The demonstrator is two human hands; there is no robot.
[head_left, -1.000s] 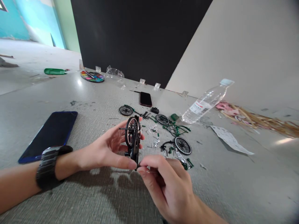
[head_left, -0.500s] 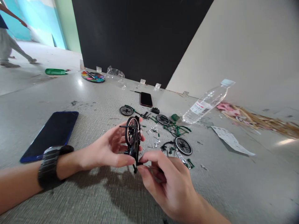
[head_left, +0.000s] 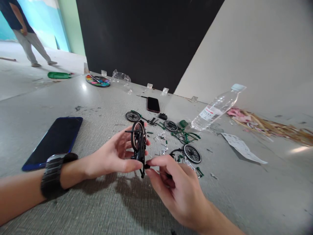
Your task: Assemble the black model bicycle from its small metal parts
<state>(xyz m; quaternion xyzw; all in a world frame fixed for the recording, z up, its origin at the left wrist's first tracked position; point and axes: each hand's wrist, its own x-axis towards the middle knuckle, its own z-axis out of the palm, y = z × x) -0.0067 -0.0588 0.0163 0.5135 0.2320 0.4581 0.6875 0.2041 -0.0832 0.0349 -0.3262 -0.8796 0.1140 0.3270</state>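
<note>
Model bike [head_left: 139, 143], left hand [head_left: 112, 158] clasping, right hand [head_left: 176, 192] pinching base (grey surface [head_left: 102, 209] below)

on my left lies a blue phone [head_left: 52, 142]; ahead, a smaller phone [head_left: 153, 104], a water bottle [head_left: 215, 109] (clear, on its side), a paint palette [head_left: 97, 81].

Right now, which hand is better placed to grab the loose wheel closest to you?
Right, probably. The right hand only pinches the bottom of the small black bike and lies nearest the loose wheel; the left hand grips the bike and sits farther away.
</note>
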